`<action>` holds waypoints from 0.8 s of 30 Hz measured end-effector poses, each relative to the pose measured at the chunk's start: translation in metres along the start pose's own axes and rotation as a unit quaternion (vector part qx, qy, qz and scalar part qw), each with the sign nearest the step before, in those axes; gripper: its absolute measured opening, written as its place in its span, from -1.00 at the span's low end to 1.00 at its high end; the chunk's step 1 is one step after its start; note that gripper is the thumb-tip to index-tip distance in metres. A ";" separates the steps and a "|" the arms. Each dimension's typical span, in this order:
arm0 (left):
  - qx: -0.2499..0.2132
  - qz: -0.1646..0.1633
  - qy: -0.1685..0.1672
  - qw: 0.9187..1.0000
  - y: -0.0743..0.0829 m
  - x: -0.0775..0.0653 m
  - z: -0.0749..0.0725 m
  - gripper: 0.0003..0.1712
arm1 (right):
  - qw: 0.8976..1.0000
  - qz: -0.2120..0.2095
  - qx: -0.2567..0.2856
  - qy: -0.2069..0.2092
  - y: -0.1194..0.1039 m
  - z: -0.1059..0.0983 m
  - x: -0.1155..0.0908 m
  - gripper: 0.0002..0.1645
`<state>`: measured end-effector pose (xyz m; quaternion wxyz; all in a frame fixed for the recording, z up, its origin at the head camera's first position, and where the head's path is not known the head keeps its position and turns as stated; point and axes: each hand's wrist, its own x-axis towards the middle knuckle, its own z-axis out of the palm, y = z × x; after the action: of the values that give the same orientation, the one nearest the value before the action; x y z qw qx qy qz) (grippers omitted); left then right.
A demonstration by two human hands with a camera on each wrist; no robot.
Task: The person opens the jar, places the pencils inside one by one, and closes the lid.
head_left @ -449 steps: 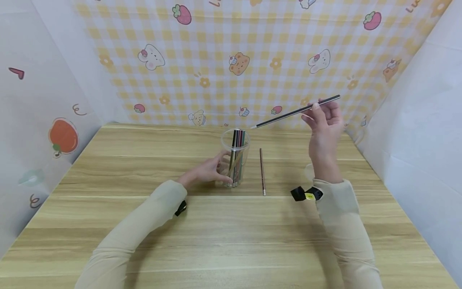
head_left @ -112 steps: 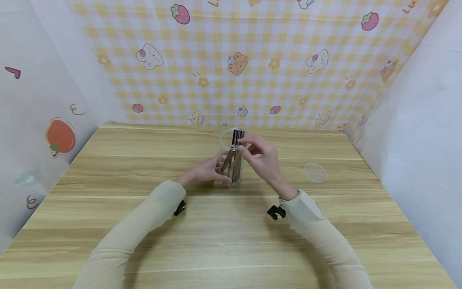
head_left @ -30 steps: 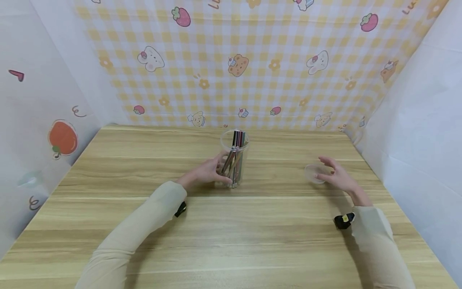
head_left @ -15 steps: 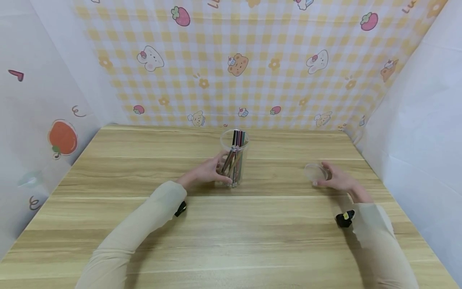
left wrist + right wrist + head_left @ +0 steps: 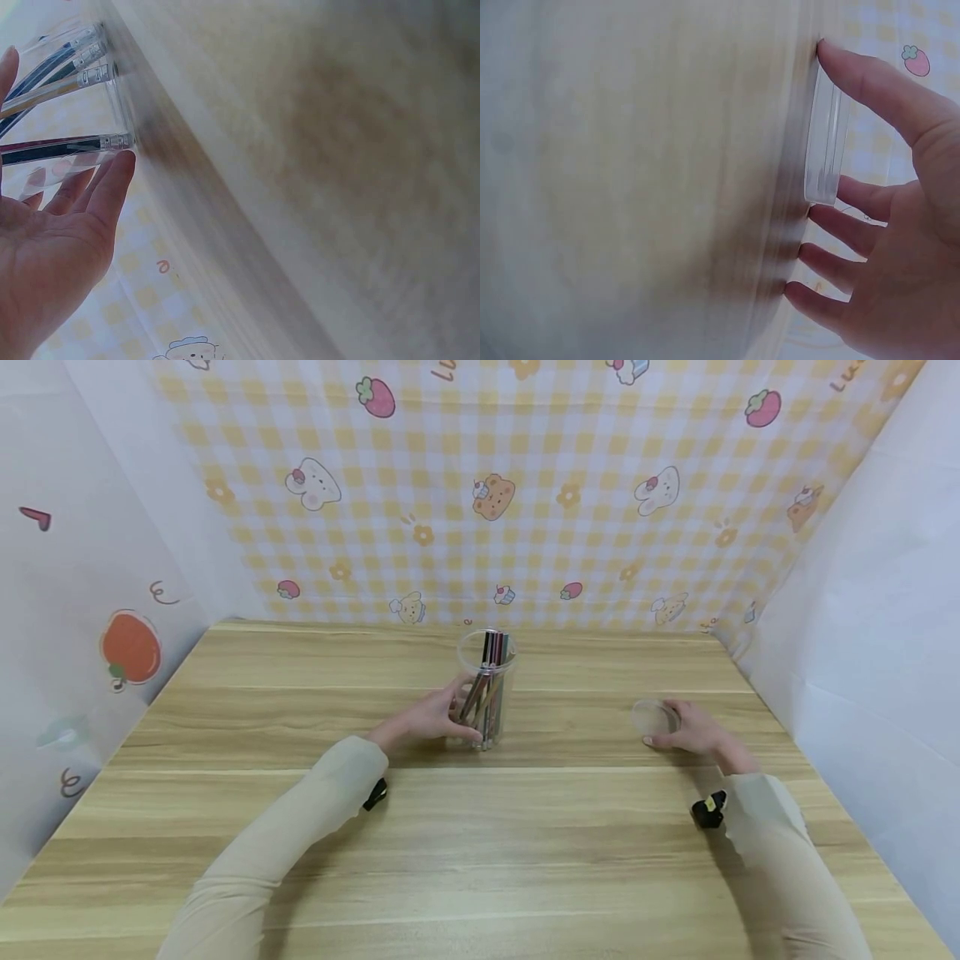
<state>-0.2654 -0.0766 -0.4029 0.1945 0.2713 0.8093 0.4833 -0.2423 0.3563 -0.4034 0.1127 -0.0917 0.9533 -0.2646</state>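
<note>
A clear plastic jar [image 5: 509, 693] stands upright near the back middle of the table, holding several dark, coloured and wood-toned pencils [image 5: 495, 647]. My left hand [image 5: 427, 714] grips the jar low on its left side, thumb in front and fingers behind. In the left wrist view, pencil ends with metal bands [image 5: 94, 75] show through the jar's base. Off to the right, a round clear lid [image 5: 651, 717] lies at the tabletop. My right hand [image 5: 697, 727] holds the lid's edge between thumb and index finger; in the right wrist view its other fingertips [image 5: 804, 251] rest against the table.
The wood-grain table [image 5: 480, 852] stretches out in front of both hands. A yellow checked cloth [image 5: 555, 485] hangs behind it, with white sheets [image 5: 877, 577] at the sides. Black wrist cameras [image 5: 708, 810] stick out beneath the sleeves.
The loose pencil has left the table; earlier my right hand lowered pencils into the jar, then moved right to the lid and took its edge. My left hand stays on the jar.
</note>
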 end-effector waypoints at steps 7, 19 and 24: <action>0.002 -0.001 0.001 1.000 -0.001 0.000 0.000 -0.03 | 0.997 -0.035 0.060 0.030 -0.004 -0.002 0.000 0.00; 0.003 -0.008 0.001 1.000 -0.001 0.000 -0.001 -0.01 | 0.983 -0.089 0.134 0.091 -0.030 -0.003 0.000 -0.06; -0.002 -0.008 -0.006 1.000 0.002 0.000 -0.001 -0.02 | 0.968 -0.112 0.209 0.079 -0.046 -0.003 -0.003 -0.03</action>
<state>-0.2650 -0.0767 -0.4011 0.2039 0.2671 0.8093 0.4818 -0.2353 0.3194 -0.3758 0.0232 -0.1511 0.8664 -0.4754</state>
